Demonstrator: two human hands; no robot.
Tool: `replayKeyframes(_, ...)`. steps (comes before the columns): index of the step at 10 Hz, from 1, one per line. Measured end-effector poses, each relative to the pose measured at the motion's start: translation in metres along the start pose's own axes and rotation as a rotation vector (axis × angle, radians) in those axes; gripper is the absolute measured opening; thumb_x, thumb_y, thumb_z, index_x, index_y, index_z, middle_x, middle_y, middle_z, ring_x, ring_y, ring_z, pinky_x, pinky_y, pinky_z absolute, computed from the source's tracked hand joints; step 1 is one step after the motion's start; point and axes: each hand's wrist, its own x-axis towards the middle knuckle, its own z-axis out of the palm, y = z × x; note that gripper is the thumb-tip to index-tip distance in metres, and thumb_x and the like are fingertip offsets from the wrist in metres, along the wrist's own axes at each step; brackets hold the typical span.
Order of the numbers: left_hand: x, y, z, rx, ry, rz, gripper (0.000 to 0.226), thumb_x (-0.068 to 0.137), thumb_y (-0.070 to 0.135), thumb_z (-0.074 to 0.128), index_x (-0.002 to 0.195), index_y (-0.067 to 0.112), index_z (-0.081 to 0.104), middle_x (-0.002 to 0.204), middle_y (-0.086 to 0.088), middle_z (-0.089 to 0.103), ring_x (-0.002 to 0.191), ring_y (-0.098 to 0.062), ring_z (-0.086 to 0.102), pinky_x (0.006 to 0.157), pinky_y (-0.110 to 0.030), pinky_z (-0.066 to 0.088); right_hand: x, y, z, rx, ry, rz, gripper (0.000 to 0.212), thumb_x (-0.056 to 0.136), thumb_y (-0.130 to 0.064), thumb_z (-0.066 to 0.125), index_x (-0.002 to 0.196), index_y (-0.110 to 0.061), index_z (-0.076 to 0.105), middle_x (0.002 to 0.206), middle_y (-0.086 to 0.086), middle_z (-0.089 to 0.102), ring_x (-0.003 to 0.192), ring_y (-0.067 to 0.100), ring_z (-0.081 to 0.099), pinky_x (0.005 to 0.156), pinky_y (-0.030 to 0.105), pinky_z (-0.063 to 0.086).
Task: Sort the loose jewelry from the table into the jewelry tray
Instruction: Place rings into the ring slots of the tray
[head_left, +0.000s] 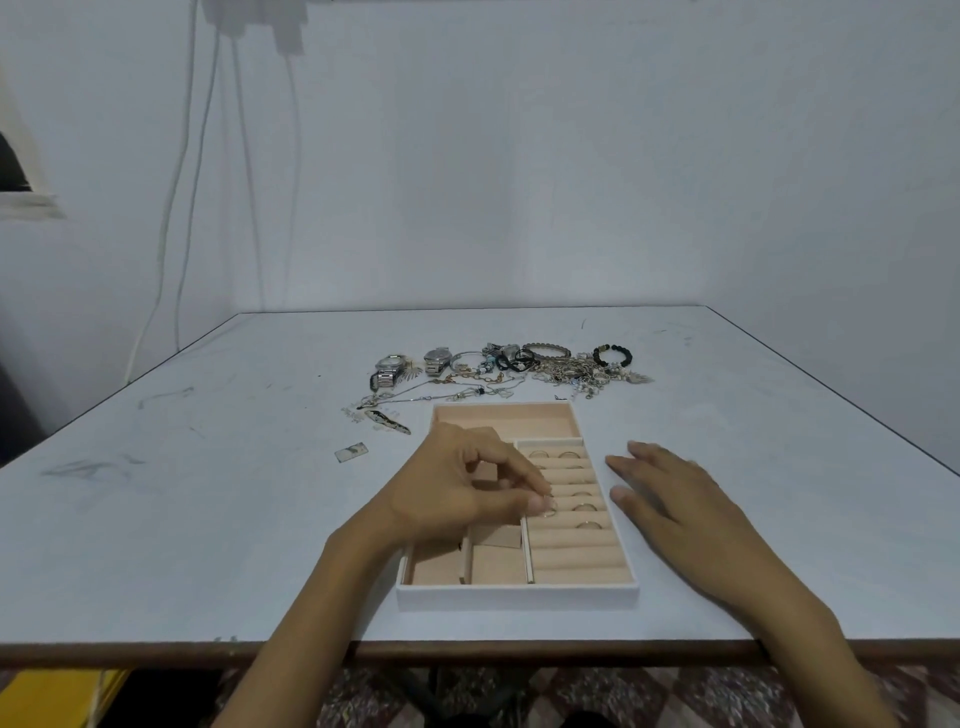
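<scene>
Over the jewelry tray (517, 597), left hand (457, 493) with a pinched ring (549, 507) (right hand (675, 499) spread flat on table (208, 519))

Loose jewelry (511, 369) lies behind the tray (517, 596).

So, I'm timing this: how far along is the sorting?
Early. Done: a few rings sit in the tray's rolls. In hand: the left hand pinches another ring over those rolls; the right hand rests flat on the table beside the tray. Left: watches, bracelets and chains lie behind the tray, and its far compartment looks empty.
</scene>
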Motion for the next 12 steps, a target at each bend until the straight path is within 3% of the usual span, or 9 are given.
replayKeyframes(2, 0.000, 0.003, 0.001, 0.005, -0.053, 0.028, 0.012, 0.071, 0.013, 0.083, 0.083, 0.011, 0.079, 0.072, 0.006, 0.069, 0.068, -0.005, 0.059, 0.066, -0.013, 0.046, -0.001, -0.002, 0.000, 0.002, 0.015, -0.004, 0.045, 0.101, -0.043, 0.034, 0.145, -0.035, 0.037, 0.156, -0.011, 0.026, 0.144, 0.005, 0.018, 0.120, 0.030, 0.006)
replayKeyframes(4, 0.001, 0.005, 0.002, 0.040, -0.100, 0.045, 0.009, 0.073, 0.014, 0.082, 0.081, 0.011, 0.079, 0.067, 0.008, 0.068, 0.067, -0.012, 0.058, 0.065, -0.017, 0.046, -0.001, -0.002, 0.000, -0.007, 0.029, -0.011, 0.044, 0.101, -0.042, 0.034, 0.145, -0.034, 0.037, 0.156, -0.011, 0.027, 0.144, 0.005, 0.019, 0.121, 0.031, 0.007)
replayKeyframes(5, 0.000, 0.004, 0.001, 0.143, -0.119, 0.088, 0.008, 0.074, 0.018, 0.081, 0.082, 0.014, 0.079, 0.070, 0.008, 0.070, 0.071, -0.006, 0.059, 0.072, -0.008, 0.041, -0.002, -0.003, 0.000, -0.014, 0.027, -0.011, 0.045, 0.101, -0.042, 0.034, 0.145, -0.034, 0.036, 0.156, -0.011, 0.026, 0.144, 0.005, 0.019, 0.121, 0.031, 0.006)
replayKeyframes(7, 0.003, -0.004, 0.000, 0.281, -0.123, 0.196, 0.011, 0.078, 0.030, 0.077, 0.087, 0.025, 0.079, 0.084, 0.012, 0.070, 0.086, -0.012, 0.060, 0.079, -0.029, 0.044, -0.001, -0.006, 0.000, -0.032, 0.030, -0.010, 0.045, 0.101, -0.041, 0.033, 0.145, -0.033, 0.037, 0.156, -0.010, 0.026, 0.144, 0.006, 0.020, 0.120, 0.031, 0.007)
replayKeyframes(8, 0.004, -0.005, 0.001, 0.335, -0.119, 0.227, 0.011, 0.079, 0.034, 0.075, 0.088, 0.029, 0.078, 0.084, 0.015, 0.070, 0.084, -0.010, 0.058, 0.079, -0.026, 0.036, -0.002, -0.007, 0.000, -0.035, 0.026, -0.012, 0.045, 0.102, -0.040, 0.033, 0.146, -0.033, 0.036, 0.156, -0.009, 0.026, 0.145, 0.007, 0.019, 0.120, 0.031, 0.007)
replayKeyframes(9, 0.005, -0.006, 0.000, 0.341, -0.126, 0.257, 0.011, 0.078, 0.029, 0.076, 0.088, 0.027, 0.079, 0.082, 0.014, 0.072, 0.082, -0.008, 0.058, 0.076, -0.022, 0.038, -0.003, -0.007, -0.001, -0.036, 0.018, -0.013, 0.045, 0.102, -0.040, 0.032, 0.146, -0.033, 0.035, 0.157, -0.009, 0.024, 0.145, 0.007, 0.017, 0.120, 0.031, 0.006)
replayKeyframes(12, 0.004, -0.006, 0.000, 0.325, -0.179, 0.228, 0.011, 0.078, 0.026, 0.077, 0.088, 0.023, 0.079, 0.085, 0.011, 0.071, 0.087, -0.009, 0.058, 0.078, -0.029, 0.045, -0.003, -0.007, 0.000, -0.045, 0.015, -0.014, 0.045, 0.102, -0.040, 0.032, 0.147, -0.032, 0.034, 0.157, -0.009, 0.024, 0.146, 0.007, 0.016, 0.121, 0.032, 0.006)
